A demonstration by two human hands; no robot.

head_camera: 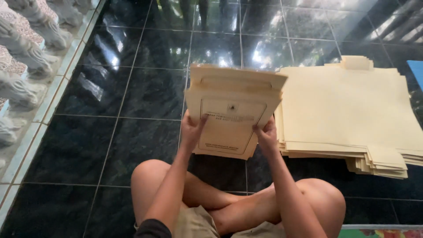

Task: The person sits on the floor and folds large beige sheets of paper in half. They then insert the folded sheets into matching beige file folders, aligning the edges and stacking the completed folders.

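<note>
The person sat cross-legged on a dark tiled floor [132, 97]. Both hands held a bundle of cream folders [231, 110] upright above the knees, printed face toward the camera. The left hand [192, 130] gripped the bundle's lower left edge, thumb on the front. The right hand [266, 134] gripped the lower right edge, fingers closed around it. The bundle stood clear of the floor, just left of a flat stack [352, 110] of unfolded cream sheets that lay on the tiles to the right.

Step in hand, by judgement: squaring or sorting the held folders, with the edges gathered between both hands. The top edges appeared slightly fanned, so alignment looked incomplete.

Next move, by judgement: it would call for an even grip on both sides to keep loose folders from slipping, and clearance from the flat stack.

A white balustrade [26, 57] ran along the left.
</note>
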